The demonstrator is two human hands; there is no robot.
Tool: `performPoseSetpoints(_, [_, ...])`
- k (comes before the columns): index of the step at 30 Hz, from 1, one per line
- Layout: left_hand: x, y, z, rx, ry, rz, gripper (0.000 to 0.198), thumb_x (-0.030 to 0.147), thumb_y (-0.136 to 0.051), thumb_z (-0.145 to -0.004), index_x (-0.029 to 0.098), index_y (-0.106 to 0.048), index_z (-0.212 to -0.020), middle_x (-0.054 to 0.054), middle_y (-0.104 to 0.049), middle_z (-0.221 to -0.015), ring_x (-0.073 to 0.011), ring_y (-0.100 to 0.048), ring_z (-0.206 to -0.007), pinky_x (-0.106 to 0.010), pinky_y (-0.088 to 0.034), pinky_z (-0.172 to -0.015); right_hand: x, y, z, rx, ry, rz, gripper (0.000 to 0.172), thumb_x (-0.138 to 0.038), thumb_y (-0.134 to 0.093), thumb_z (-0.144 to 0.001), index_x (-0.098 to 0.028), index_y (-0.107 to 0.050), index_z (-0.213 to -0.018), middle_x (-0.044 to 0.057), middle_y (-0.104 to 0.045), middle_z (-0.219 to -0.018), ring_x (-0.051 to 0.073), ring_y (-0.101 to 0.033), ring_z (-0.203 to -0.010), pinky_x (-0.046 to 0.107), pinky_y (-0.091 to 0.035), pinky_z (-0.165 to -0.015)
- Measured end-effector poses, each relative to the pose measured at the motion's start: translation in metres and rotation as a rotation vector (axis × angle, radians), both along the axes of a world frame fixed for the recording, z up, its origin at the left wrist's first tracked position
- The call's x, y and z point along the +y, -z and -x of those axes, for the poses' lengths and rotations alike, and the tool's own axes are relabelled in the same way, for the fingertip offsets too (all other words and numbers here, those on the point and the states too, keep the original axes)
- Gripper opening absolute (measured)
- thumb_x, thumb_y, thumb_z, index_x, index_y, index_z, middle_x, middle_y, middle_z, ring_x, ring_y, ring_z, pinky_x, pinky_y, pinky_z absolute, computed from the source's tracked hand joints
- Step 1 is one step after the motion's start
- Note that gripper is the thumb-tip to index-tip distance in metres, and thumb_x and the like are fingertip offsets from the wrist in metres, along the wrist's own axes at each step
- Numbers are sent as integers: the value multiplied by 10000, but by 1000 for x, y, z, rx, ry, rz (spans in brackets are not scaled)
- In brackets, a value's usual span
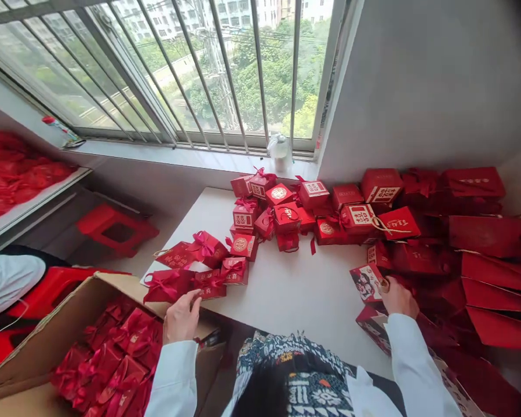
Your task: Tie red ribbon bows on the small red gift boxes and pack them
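Touching ribboned box [167, 285] at 11 o'clock with spread fingers of left hand [182, 317]. Gripping printed box [366, 282] at 10 o'clock in right hand [398, 298].

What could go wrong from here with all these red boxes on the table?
1. The ribbon-tied boxes by the left hand sit right at the table edge beside the cardboard carton; a nudge could tip one off.
2. The red bags beside the right hand look loosely piled, so pulling the printed box there might make them slide.
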State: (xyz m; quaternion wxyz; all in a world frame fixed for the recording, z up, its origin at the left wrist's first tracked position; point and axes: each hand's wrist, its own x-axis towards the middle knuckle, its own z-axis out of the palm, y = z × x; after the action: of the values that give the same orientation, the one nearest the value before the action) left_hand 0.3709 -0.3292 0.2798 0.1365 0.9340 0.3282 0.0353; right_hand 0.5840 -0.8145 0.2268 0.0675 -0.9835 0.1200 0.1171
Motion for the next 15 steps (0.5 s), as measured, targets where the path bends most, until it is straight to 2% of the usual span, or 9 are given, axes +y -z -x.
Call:
performPoseSetpoints(3, [15, -10, 26, -67, -97, -36, 337, 333, -470, -781, 172, -681, -988, -90, -715, -979, -251, -679, -849, -344, -528, -781, 3, -8, 10, -106, -40, 37, 563, -395, -418, -870, -68, -432, -1329, 245, -570, -1142, 377, -572, -967, 417, -471, -679])
performPoseSetpoints(5, [20, -15, 41, -107, -170, -64, 315, 307, -482, -760, 158, -688, -947, -105, -709, -982, -257, -669, -880, -356, -518, -820, 16, -14, 18, -267, -148, 40, 579, -416, -422, -858, -69, -433, -1321, 237, -535, -1179, 391, -526, -1021, 454, -463, -763])
performPoseSetpoints(7, [25, -18, 54, -134, -242, -98, 312, 287, -483, -757, 147, -681, -953, -122, -692, -1015, -265, -649, -940, -372, -498, -872, 40, -16, 26, -388, -321, -35, 507, -390, -411, -854, -92, -495, -1256, 203, -545, -1155, 371, -512, -1032, 471, -438, -847])
performPoseSetpoints(9, [32, -21, 64, -166, -328, -84, 326, 272, -495, -757, 143, -665, -1003, -139, -664, -1071, -282, -619, -1009, -407, -467, -923, 77, -16, 33, -325, -520, -207, 406, -340, -400, -852, -136, -547, -1170, 160, -570, -1104, 333, -520, -1029, 460, -426, -887])
performPoseSetpoints(11, [43, -20, 71, -200, -422, -27, 344, 253, -531, -738, 142, -647, -1042, -151, -640, -1109, -303, -590, -1058, -450, -431, -963, 122, -12, 45, -116, -708, -398, 327, -296, -394, -854, -189, -565, -1112, 116, -590, -1074, 286, -544, -1020, 420, -444, -876])
performPoseSetpoints(13, [58, -15, 75, -216, -492, 43, 383, 253, -572, -720, 142, -623, -1083, -154, -630, -1126, -305, -594, -1051, -468, -426, -965, 168, -8, 60, 25, -852, -483, 296, -264, -412, -853, -239, -562, -1106, 69, -604, -1078, 234, -571, -1009, 354, -463, -862])
performPoseSetpoints(15, [76, -7, 74, -226, -524, 112, 442, 295, -593, -732, 148, -580, -1148, -148, -621, -1153, -274, -620, -1017, -431, -467, -922, 211, -4, 77, 105, -949, -518, 341, -224, -433, -844, -260, -527, -1169, 48, -596, -1127, 202, -577, -1025, 307, -470, -854])
